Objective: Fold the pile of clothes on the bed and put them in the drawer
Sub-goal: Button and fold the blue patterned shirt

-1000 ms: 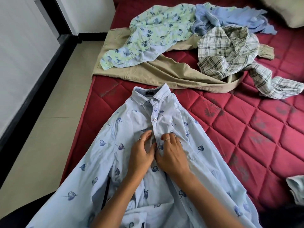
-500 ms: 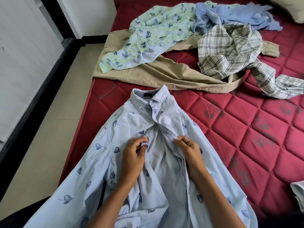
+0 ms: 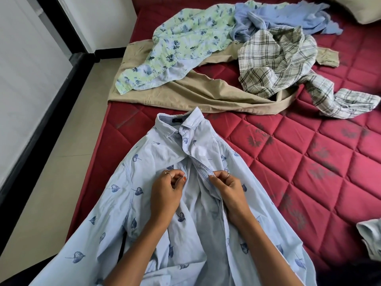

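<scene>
A light blue shirt with a dark leaf print (image 3: pixel 156 162) lies front up on the red quilted bed (image 3: pixel 309 162), collar away from me. Its front is parted below the collar. My left hand (image 3: pixel 167 193) pinches the left front edge of the shirt. My right hand (image 3: pixel 228 190) pinches the right front placket. Farther back lies the pile: a green floral shirt (image 3: pixel 185 44), a plain blue garment (image 3: pixel 284 17), a checked shirt (image 3: pixel 276 60) and beige trousers (image 3: pixel 185 89).
The bed's left edge drops to a tiled floor (image 3: pixel 61 172) beside a white wall with a black skirting. A pale garment (image 3: pixel 370 238) shows at the right edge. A beige pillow corner (image 3: pixel 362 9) sits at the top right.
My hands were together on the closed shirt front a second ago. They have moved apart, each pulling one front edge, so the shirt front is parted.
</scene>
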Tool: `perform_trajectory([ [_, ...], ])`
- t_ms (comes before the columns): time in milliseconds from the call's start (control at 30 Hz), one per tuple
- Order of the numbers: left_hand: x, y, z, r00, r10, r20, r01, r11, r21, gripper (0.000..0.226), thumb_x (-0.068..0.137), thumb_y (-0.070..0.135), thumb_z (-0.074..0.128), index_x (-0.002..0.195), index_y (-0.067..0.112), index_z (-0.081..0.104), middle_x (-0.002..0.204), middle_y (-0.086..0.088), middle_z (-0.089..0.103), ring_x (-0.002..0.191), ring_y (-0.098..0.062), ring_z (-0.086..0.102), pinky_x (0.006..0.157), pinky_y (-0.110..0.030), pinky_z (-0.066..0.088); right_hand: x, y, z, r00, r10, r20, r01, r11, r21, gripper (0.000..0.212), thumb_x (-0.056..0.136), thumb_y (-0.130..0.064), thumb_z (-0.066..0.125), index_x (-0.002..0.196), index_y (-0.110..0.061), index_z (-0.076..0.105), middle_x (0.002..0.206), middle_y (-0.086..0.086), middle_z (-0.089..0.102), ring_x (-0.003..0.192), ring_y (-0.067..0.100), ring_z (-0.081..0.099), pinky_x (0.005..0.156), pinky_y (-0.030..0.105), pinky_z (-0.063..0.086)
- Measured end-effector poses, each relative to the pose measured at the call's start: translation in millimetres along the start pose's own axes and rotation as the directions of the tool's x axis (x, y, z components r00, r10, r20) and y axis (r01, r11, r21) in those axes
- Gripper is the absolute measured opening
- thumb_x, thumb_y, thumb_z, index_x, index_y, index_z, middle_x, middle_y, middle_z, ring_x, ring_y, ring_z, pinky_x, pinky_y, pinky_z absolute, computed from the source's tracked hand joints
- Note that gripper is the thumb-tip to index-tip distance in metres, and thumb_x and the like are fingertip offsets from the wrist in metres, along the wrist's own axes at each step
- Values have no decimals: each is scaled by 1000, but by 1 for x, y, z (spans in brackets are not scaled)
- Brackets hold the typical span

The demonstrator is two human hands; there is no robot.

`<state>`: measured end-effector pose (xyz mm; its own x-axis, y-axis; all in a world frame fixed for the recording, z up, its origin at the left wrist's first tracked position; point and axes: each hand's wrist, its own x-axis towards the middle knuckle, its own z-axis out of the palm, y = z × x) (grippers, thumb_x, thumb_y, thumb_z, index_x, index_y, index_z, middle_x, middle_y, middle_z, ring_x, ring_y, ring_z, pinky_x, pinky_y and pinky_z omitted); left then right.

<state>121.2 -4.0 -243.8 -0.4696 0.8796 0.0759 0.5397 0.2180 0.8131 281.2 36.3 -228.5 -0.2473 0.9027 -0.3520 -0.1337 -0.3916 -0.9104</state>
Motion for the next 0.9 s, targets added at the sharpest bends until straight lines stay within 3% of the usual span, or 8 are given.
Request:
perform_trajectory([
  [100,-1,6,-1,1000,16,12,-16,999,45,11,84,7,68,86,18,69,82,11,61,72,-3,61,70,-20,49,-1,0,-1,1000,-17,13,17,1000,-11,14,94,-10,60,81,-7,63,72,8,60,71,21,54,67,33,46],
  [267,-6,18,-5,997,69,20,-71,995,75,14,85,0,64,84,13,69,91,6,54,75,-4,60,73,-3,40,-3,2,1,999,-34,31,35,999,-34,14,93,-13,62,79,-9,64,71,8,61,70,20,53,63,31,45],
  [433,-19,35,-4,996,85,31,-86,995,40,13,85,1,65,83,13,68,87,3,59,74,-4,59,71,-6,41,-4,10,11,983,-180,31,182,956,-228,14,91,-17,62,77,-12,62,64,-1,53,63,10,46,59,32,39],
  [533,-26,40,1,998,18,68,-19,1000,11,14,86,1,62,83,14,66,79,3,66,71,-8,62,67,-15,46,-6,15,14,970,-233,63,240,900,-364,15,83,-34,60,79,-19,59,66,9,58,63,10,49,61,45,46],
  [600,-28,42,1,996,-48,80,50,999,-20,16,88,1,60,82,16,64,76,7,66,71,-5,63,65,-9,45,-7,16,14,965,-255,66,260,882,-393,18,82,-34,59,78,-17,58,70,13,60,63,11,49,62,49,46],
  [800,-23,40,1,969,-202,145,214,974,-74,13,87,6,62,81,16,67,72,10,68,66,3,62,63,-8,45,-10,17,13,937,-339,86,331,781,-530,10,86,-26,61,79,-18,59,62,0,57,56,4,46,57,37,43],
  [900,-22,38,1,969,-203,138,216,972,-89,14,87,6,62,80,17,68,72,10,69,68,0,64,66,-12,48,-11,17,14,923,-374,88,361,765,-534,8,87,-20,63,80,-18,61,62,-1,57,56,12,49,57,36,44],
])
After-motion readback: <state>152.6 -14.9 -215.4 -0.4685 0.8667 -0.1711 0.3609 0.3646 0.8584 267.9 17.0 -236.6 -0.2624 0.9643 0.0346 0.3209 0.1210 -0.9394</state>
